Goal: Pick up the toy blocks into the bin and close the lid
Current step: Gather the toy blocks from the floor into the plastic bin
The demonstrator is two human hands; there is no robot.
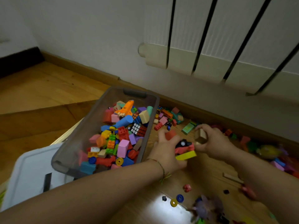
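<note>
A clear grey bin (152, 113) stands open on the wooden floor, piled with coloured toy blocks (123, 135). Just right of it, my left hand (165, 151) grips a bundle of blocks: a yellow bar (186, 155), red pieces and a black one. My right hand (212, 141) holds a beige wooden block (201, 135) beside that bundle. The white lid (27, 172) lies on the floor at the bin's near left corner. More loose blocks (168, 118) lie between the bin and the skirting board.
A white radiator (210, 46) hangs on the wall above the skirting board. Scattered toys spread along the floor to the right (265, 151), and small wheels and pieces (177, 199) lie near the bottom edge. A thin wooden slat (233, 177) rests under my right forearm.
</note>
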